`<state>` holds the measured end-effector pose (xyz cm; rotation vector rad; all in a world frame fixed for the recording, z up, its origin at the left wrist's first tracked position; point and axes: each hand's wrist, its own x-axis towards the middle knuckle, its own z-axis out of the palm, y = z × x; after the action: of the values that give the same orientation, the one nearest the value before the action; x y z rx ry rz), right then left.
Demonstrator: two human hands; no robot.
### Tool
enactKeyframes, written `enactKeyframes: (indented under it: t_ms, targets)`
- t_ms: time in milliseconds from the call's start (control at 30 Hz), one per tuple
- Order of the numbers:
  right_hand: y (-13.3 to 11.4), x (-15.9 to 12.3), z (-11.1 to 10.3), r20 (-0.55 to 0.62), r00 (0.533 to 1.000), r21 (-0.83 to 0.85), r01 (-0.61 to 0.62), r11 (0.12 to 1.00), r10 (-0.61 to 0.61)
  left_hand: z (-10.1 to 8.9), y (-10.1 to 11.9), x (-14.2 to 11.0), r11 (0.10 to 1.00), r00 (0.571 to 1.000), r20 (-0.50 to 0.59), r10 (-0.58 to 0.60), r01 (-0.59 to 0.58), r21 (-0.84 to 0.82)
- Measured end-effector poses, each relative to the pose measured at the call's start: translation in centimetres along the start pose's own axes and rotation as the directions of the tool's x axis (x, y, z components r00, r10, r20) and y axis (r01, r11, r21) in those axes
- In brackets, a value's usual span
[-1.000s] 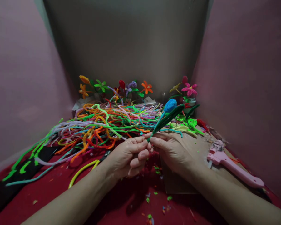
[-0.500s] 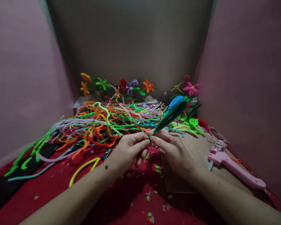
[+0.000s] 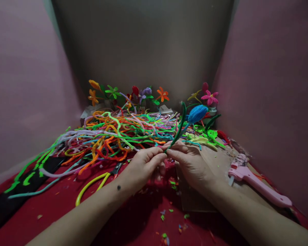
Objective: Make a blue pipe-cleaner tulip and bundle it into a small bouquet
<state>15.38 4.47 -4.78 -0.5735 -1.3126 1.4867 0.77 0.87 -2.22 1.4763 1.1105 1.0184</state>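
A pipe-cleaner flower with a blue tulip-like bud (image 3: pixel 198 114) leans up and to the right from between my hands. Beside its blue stem stands a dark green leaf (image 3: pixel 181 124), apart from the bud at the top. My left hand (image 3: pixel 150 162) pinches the lower end of the stem between thumb and fingers. Close against it, my right hand (image 3: pixel 188 162) also grips the flower's base, thumb and fingers pressed together. The very end of the stem is hidden in the fingers.
Behind my hands lies a heap of colourful pipe cleaners (image 3: pixel 133 128). Finished flowers (image 3: pixel 163 94) stand along the back. Yellow-handled scissors (image 3: pixel 92 184) are at left, and a pink glue gun (image 3: pixel 259 186) rests on cardboard (image 3: pixel 197 201) at right. Scraps dot the red cloth (image 3: pixel 133 218).
The flower has turned in my fingers. Its green leaf, which lay across the bud before, now stands left of it, leaving the blue bud and stem in sight.
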Motion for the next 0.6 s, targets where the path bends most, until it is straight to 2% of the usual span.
enactKeyframes:
  t_ms: [67, 100, 167, 267, 333, 467, 533, 600]
  targets:
    - [0.1, 0.1, -0.1, -0.037, 0.999, -0.017, 0.0, 1.0, -0.001, 0.2, -0.2, -0.1, 0.963, 0.98, -0.095, 0.175, -0.15, 0.226]
    - [0.1, 0.0, -0.1, -0.046, 0.999, -0.026, 0.005, 1.0, -0.006, 0.3, -0.3, -0.1, 0.938, 0.965, -0.116, 0.236, -0.195, 0.287]
    - [0.0, 0.0, 0.0, -0.034, 0.999, -0.038, 0.015, 0.999, -0.016, 0.4, -0.4, -0.1, 0.942, 0.965, -0.126, 0.228, -0.187, 0.277]
    - [-0.2, -0.1, 0.2, 0.03, 1.0, -0.007, -0.002, 1.0, 0.002, 0.4, 0.0, -0.2, 1.0, 0.998, -0.07, -0.008, 0.009, 0.017]
    - [-0.1, -0.1, 0.2, 0.087, 0.995, 0.06, -0.051, 0.997, 0.046, 0.2, 0.3, -0.2, 0.971, 0.993, 0.017, -0.119, 0.12, -0.206]
    - [0.3, 0.0, 0.1, 0.174, 0.978, 0.155, -0.143, 0.978, 0.116, -0.3, -0.2, -0.1, 0.8, 0.958, 0.25, -0.142, 0.26, -0.541]
    - [0.2, 0.0, 0.1, 0.18, 0.978, 0.147, -0.132, 0.98, 0.105, -0.6, -0.7, 0.1, 0.721, 0.923, 0.366, -0.117, 0.332, -0.608]
    - [0.0, -0.1, 0.1, 0.165, 0.984, 0.141, -0.091, 0.986, 0.067, -0.8, -1.0, 0.2, 0.695, 0.896, 0.431, -0.103, 0.375, -0.614]
